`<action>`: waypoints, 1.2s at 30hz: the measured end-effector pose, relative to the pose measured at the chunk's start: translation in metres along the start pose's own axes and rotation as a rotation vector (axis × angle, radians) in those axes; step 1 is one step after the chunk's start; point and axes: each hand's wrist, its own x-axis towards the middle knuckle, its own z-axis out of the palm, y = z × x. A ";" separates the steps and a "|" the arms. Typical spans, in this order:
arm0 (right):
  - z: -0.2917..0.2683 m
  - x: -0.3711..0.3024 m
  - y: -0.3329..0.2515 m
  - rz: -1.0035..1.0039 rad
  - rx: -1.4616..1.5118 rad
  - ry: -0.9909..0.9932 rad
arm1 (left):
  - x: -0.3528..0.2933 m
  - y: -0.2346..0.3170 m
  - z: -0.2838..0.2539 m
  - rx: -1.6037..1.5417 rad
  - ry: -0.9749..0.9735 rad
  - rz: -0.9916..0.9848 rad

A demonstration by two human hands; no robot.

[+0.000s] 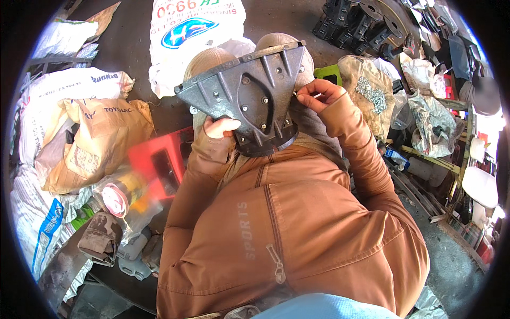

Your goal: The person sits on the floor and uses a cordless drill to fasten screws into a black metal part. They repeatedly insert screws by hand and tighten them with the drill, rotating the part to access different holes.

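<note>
A black ribbed housing [256, 95], wide at the far end and narrow and round at the near end, lies tilted across my lap. Several small shiny screws sit in its holes around a curved slot. My left hand [220, 129] grips the lower left edge, thumb on top and fingers hidden beneath. At the right edge, my right hand [323, 95] is closed in a pinch, with what looks like a small screw [295, 93] at its fingertips. To the right, a pile of silvery screws [371, 94] lies on a brown bag [350, 69].
Similar black parts [353, 24] stand at the far right. A white sack [196, 37] lies ahead. At my left are a brown paper bag [98, 138], a red plastic crate [154, 165] and a roll of tape [114, 199]. A cluttered rack [457, 154] lines the right side.
</note>
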 end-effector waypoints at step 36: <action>0.002 0.008 0.006 -0.088 0.027 0.032 | -0.002 0.009 0.008 -0.039 -0.217 0.132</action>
